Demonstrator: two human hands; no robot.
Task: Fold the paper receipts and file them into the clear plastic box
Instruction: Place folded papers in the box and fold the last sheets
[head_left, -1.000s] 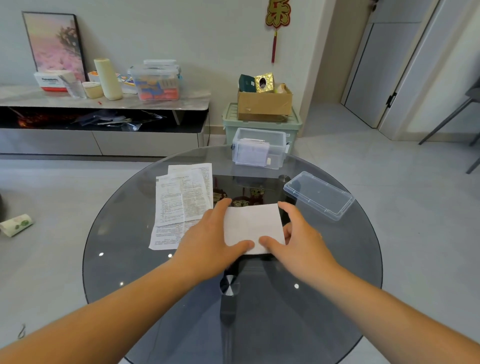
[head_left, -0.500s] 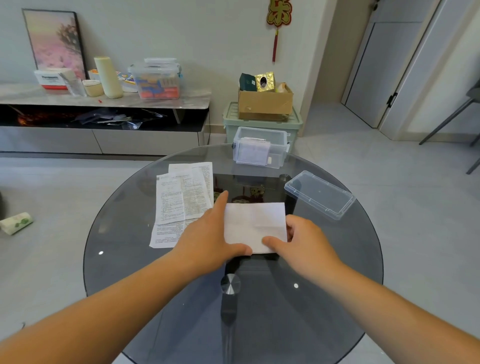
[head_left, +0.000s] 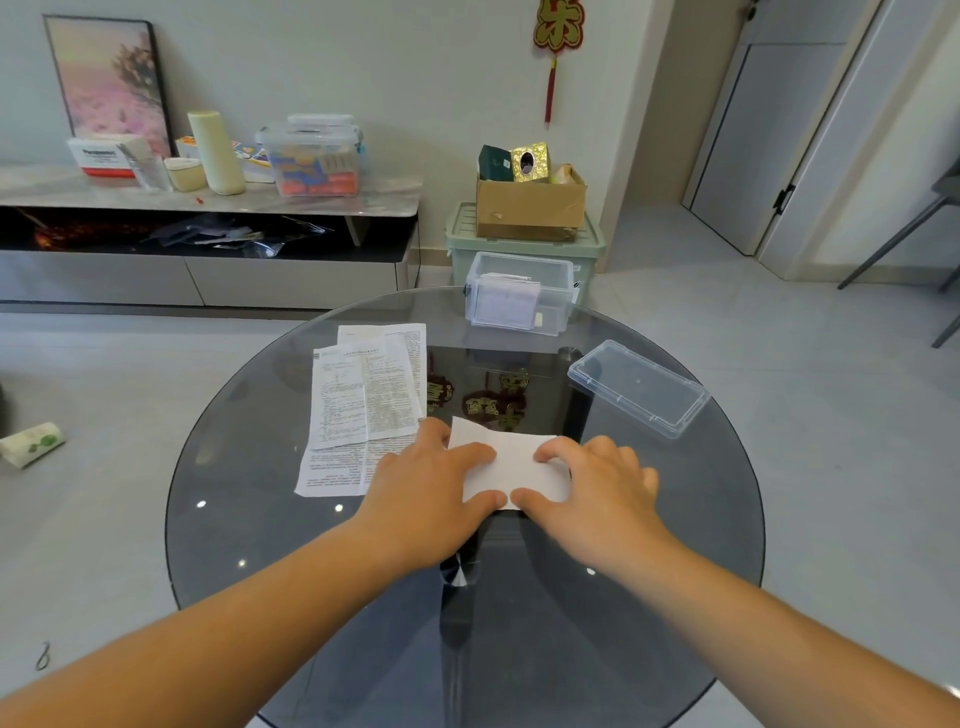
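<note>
A round smoked-glass tabletop (head_left: 260, 545) is standing on a pale grey tiled floor (head_left: 779, 364), its dark centre post showing through the glass. Beyond it, at 11 o'clock, a low cabinet with a marbled top (head_left: 208, 200) is running along the white wall. At 12 o'clock a brown cardboard carton (head_left: 530, 202) is sitting on a pale green lidded bin (head_left: 460, 249).

The folded white paper receipt (head_left: 511, 462) is lying flat near the tabletop's centre, with both hands covering its side edges. The left hand (head_left: 431, 483) is lying open, its grip slack and holding nothing, straight fingers pressing the paper's left part. The right hand (head_left: 592, 488) is arching its fingers, tips bearing down; whether its grip is pinching the hidden right edge, I cannot tell.

The clear rectangular plastic box (head_left: 519, 296) is sitting uncovered at the 12 o'clock rim, with pale slips showing blurred through its wall. Its clear flat plastic lid (head_left: 636, 387) is lying at 2 o'clock. The loose stack of printed white receipts (head_left: 358, 400) is overlapping at 10 o'clock, its print too small to read.
</note>
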